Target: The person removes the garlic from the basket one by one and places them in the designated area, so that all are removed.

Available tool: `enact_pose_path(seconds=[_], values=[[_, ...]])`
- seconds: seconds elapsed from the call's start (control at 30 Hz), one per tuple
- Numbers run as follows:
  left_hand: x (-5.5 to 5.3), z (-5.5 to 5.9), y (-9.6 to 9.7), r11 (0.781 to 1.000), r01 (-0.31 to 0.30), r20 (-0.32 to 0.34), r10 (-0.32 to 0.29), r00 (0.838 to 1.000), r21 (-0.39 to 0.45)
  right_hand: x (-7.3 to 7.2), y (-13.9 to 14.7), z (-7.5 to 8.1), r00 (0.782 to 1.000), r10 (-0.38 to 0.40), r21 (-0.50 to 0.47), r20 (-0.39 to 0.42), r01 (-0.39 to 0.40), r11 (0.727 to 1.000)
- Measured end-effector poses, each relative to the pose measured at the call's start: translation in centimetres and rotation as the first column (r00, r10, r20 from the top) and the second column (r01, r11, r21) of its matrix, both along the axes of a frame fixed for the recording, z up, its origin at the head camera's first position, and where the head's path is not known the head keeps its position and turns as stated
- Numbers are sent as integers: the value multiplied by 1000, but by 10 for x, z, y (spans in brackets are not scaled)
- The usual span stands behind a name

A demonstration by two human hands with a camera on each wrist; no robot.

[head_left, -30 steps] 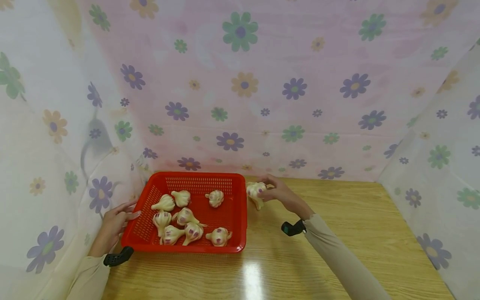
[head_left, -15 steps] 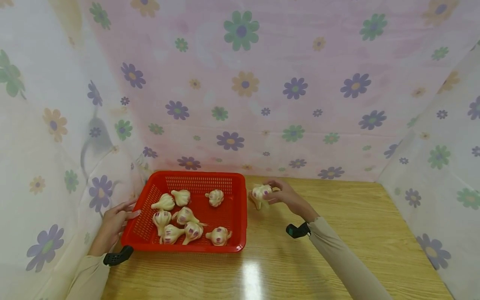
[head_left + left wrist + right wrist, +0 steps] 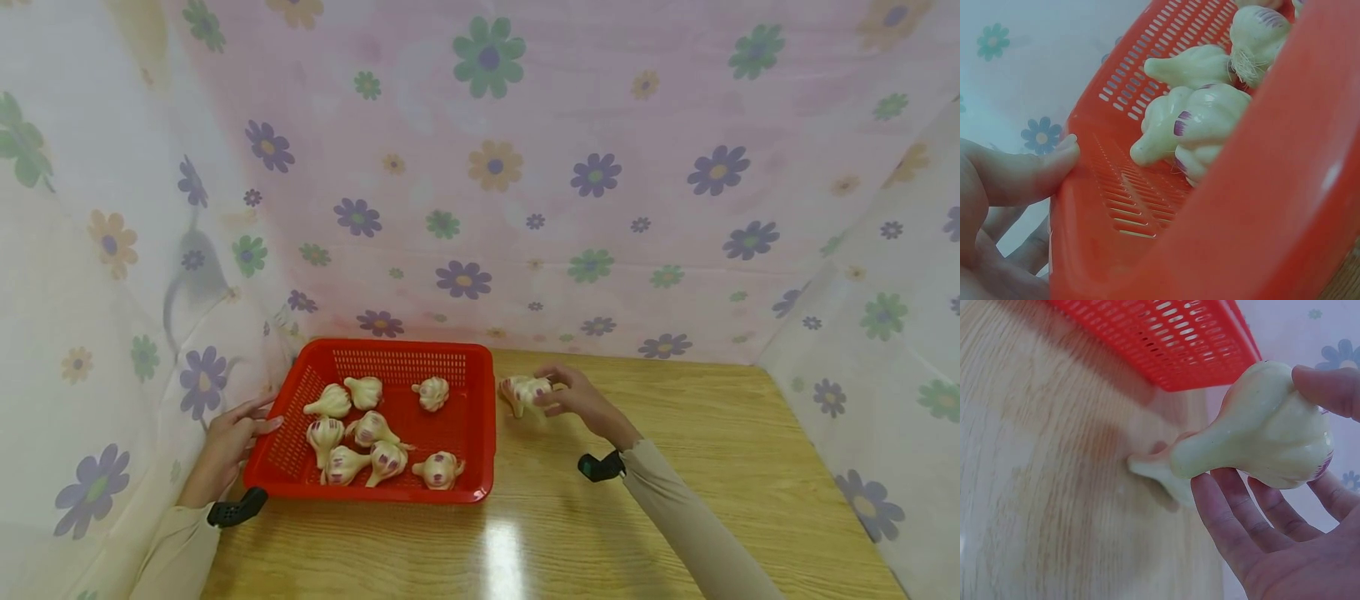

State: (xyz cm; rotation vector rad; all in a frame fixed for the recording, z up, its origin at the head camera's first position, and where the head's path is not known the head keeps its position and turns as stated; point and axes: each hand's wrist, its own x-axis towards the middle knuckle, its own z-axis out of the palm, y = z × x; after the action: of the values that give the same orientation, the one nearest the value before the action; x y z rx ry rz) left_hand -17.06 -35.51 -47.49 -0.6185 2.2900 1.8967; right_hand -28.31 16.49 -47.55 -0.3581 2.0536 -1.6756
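Observation:
In the head view, my left hand (image 3: 227,442) is at the left side of a red plastic basket (image 3: 375,494). The left wrist view shows its thumb (image 3: 1054,165) on the basket's rim, with the other fingers outside the wall. Several garlic bulbs (image 3: 372,429) lie inside. To the right of the basket, my right hand (image 3: 579,402) holds another garlic bulb (image 3: 1272,428) between thumb and fingertips, its stem pointing away from the palm. Beyond it, a second garlic bulb (image 3: 1175,485) lies on the table, partly hidden by the held one.
The wooden table (image 3: 675,500) extends right and in front of the basket. Flower-printed cloth (image 3: 555,275) encloses the back and both sides, close behind the basket. A black wrist device (image 3: 600,467) sits at each sleeve.
My right hand has shifted slightly right and down with its garlic bulb, away from the basket; the bulb on the table shows more at its left. My left hand and the basket stay put.

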Motion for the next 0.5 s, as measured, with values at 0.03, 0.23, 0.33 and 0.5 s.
enact_pose_path(seconds=[0.03,0.23,0.33,0.5], values=[[0,0,0,1000,0,-1,0,1000,1,-2,1,-5,1000,-5,2,4,5,1000],[-1,-1,-1,1000,-2,-5,2,1000,12,-4,7,-19,999,-31,25,9,30,999],[-1,-1,-1,1000,-1,-4,1,1000,11,-4,10,-22,999,-31,31,8,31,999],[-2,-1,-1,1000,-4,-4,4,1000,15,-6,15,-29,999,-41,39,21,40,998]])
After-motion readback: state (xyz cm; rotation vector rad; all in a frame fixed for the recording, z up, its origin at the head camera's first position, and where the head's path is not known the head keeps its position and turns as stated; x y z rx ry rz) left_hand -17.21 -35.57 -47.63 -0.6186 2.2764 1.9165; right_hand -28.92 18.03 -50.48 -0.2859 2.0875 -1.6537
